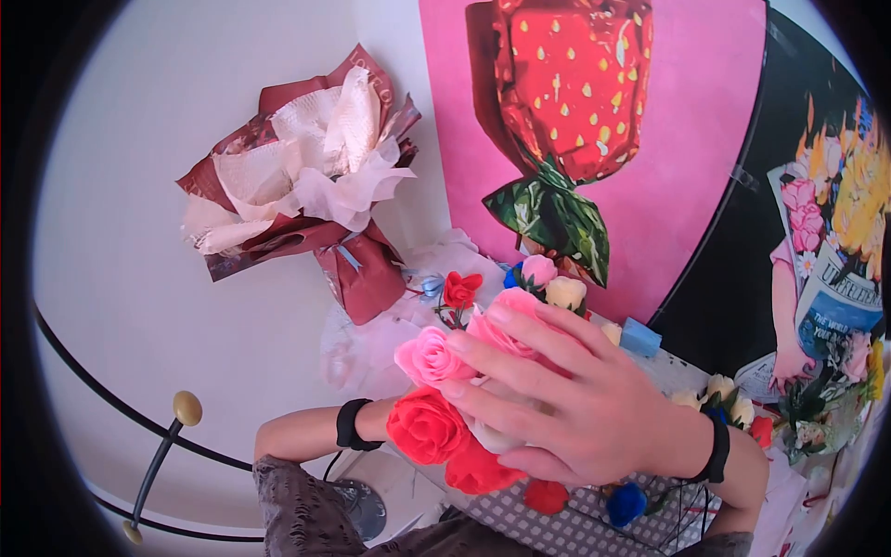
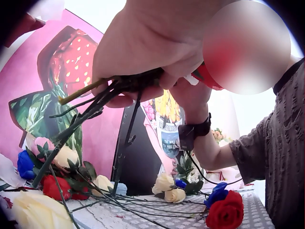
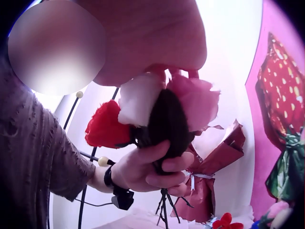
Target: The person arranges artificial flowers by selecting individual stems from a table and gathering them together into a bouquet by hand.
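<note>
A bunch of artificial roses is held upright, with pink roses (image 1: 432,356), red roses (image 1: 427,425) and a white rose (image 3: 139,98). Low on the bunch, my left hand (image 3: 147,171) grips the stems, its fingers curled round them beneath a dark leaf (image 3: 167,121). Bare stem ends (image 2: 78,124) stick out below that hand in the left wrist view. My right hand (image 1: 575,399) lies over the top of the blooms, fingers extended and spread across the pink and white ones. In the head view the blooms and right hand hide the left hand.
A dark red wrapped bouquet (image 1: 367,278) stands at the back left, beside a pink poster (image 1: 687,139). On the patterned tabletop (image 2: 257,205) lie loose roses, among them a blue rose (image 1: 626,504) and cream roses (image 2: 164,183). A light blue block (image 1: 640,336) sits behind.
</note>
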Tool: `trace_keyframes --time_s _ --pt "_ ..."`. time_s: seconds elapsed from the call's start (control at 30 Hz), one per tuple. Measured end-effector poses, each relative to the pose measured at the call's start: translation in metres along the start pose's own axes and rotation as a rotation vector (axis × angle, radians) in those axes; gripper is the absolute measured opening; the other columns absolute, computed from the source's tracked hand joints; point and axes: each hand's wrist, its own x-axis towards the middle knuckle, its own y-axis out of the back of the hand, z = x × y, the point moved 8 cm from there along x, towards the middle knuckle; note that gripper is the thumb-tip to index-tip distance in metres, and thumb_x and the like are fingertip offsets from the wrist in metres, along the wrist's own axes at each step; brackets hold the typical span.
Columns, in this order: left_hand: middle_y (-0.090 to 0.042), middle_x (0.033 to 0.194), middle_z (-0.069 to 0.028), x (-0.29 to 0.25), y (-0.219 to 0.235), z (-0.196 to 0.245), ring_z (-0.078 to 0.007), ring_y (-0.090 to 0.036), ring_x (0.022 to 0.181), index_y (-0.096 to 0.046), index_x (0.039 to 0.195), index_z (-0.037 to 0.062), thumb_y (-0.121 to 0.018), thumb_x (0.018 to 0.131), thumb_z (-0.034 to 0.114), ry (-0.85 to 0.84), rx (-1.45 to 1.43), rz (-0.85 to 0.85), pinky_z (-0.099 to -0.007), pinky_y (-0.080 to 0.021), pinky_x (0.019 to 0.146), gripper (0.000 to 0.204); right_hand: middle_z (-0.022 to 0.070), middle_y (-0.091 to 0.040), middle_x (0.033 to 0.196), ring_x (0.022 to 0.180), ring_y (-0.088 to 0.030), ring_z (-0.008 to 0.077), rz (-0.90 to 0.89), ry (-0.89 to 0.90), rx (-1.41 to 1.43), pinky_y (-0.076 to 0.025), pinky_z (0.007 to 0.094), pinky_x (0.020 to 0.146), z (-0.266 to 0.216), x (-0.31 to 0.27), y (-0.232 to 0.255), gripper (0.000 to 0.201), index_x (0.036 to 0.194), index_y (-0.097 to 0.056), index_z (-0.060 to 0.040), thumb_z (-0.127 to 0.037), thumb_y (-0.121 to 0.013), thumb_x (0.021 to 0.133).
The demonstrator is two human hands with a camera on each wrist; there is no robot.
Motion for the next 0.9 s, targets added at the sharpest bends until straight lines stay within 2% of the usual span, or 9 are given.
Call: trace_keyframes --time_s 0.13,0.2,0.27,0.3,0.37,0.47,0.67,0.7,0.9 --pt "-0.051 0.123 -0.0124 0.001 -0.01 0.001 -0.0241 -0.053 0.11 -0.042 0.133 0.009 -0.049 0.099 0.02 0.083 0.049 -0.023 -0.0356 -0.047 0.092 0.036 0.0154 -0.057 0.129 0.116 -0.052 0.0352 0.007 -0.064 -0.011 -0.039 0.0452 0.097 0.014 -0.016 0.042 0.043 0.123 -0.06 -0.0046 -0.032 -0.053 0.09" --pt "-0.051 0.124 -0.0126 -0.001 -0.02 -0.008 -0.0243 -0.053 0.111 -0.042 0.133 0.0089 -0.049 0.099 0.02 0.142 0.052 -0.045 -0.0357 -0.048 0.093 0.037 0.0182 -0.063 0.117 0.1 -0.059 0.0349 0.061 -0.165 -0.108 -0.044 0.0416 0.088 0.03 -0.039 0.059 0.036 0.113 -0.062 -0.001 -0.025 -0.054 0.088" --pt "-0.052 0.119 -0.0127 -0.015 -0.002 0.022 -0.0216 -0.059 0.103 -0.044 0.126 0.0012 -0.06 0.093 0.027 -0.329 0.314 0.342 -0.0383 -0.049 0.092 0.045 0.0163 -0.065 0.102 0.09 -0.061 0.0333 0.034 -0.421 -0.15 -0.047 0.0388 0.079 0.047 -0.071 0.058 0.025 0.104 -0.063 -0.0021 -0.013 -0.06 0.081" --pt "-0.052 0.119 -0.0127 -0.012 0.0 0.014 -0.0216 -0.059 0.103 -0.044 0.126 0.0012 -0.06 0.093 0.027 -0.275 0.299 0.323 -0.0383 -0.049 0.092 0.045 0.0163 -0.065 0.102 0.09 -0.061 0.0333 0.016 -0.475 -0.137 -0.047 0.0388 0.079 0.047 -0.093 0.053 0.025 0.104 -0.063 -0.0021 -0.013 -0.06 0.081" --pt "-0.052 0.114 -0.0111 -0.005 0.004 0.003 -0.0201 -0.058 0.096 -0.045 0.121 0.0018 -0.061 0.093 0.028 -0.202 0.333 0.247 -0.0375 -0.048 0.088 0.042 0.009 -0.058 0.082 0.081 -0.06 0.0265 -0.405 -0.61 -0.142 -0.048 0.0364 0.073 0.047 -0.143 0.008 0.021 0.096 -0.059 -0.0037 -0.012 -0.062 0.076" --pt "-0.051 0.105 -0.0087 0.002 0.011 -0.007 -0.0178 -0.056 0.085 -0.046 0.114 0.0026 -0.061 0.093 0.03 -0.156 0.39 0.135 -0.0364 -0.048 0.082 0.038 0.0089 -0.054 0.078 0.078 -0.061 0.026 -0.632 -0.652 -0.075 -0.049 0.0366 0.069 0.014 -0.188 -0.032 0.017 0.092 -0.058 -0.0054 -0.01 -0.061 0.076" --pt "-0.05 0.088 -0.0039 0.008 0.018 -0.024 -0.0131 -0.053 0.064 -0.048 0.1 0.0044 -0.062 0.092 0.033 -0.166 0.509 -0.076 -0.0341 -0.047 0.071 0.033 0.0091 -0.056 0.085 0.077 -0.061 0.0248 -0.67 -0.706 -0.059 -0.05 0.0349 0.067 -0.006 -0.239 -0.057 0.016 0.091 -0.059 -0.0061 -0.01 -0.058 0.076" --pt "-0.035 0.073 0.0018 0.012 0.02 -0.032 -0.008 -0.034 0.048 -0.041 0.083 0.0092 -0.06 0.093 0.038 -0.141 0.638 0.015 -0.0297 -0.038 0.061 0.036 0.0095 -0.057 0.086 0.078 -0.062 0.0263 -0.714 -0.721 -0.052 -0.051 0.0353 0.067 -0.004 -0.243 -0.053 0.014 0.092 -0.059 -0.0055 -0.013 -0.059 0.08" --pt "-0.037 0.074 0.002 0.021 -0.002 -0.035 -0.0071 -0.037 0.049 -0.043 0.084 0.0084 -0.055 0.096 0.038 -0.192 0.382 -0.15 -0.0291 -0.04 0.061 0.034 0.0117 -0.058 0.089 0.084 -0.062 0.0312 -0.747 -0.905 0.177 -0.051 0.0398 0.07 -0.008 -0.247 -0.022 0.031 0.099 -0.056 -0.0026 -0.024 -0.069 0.08"
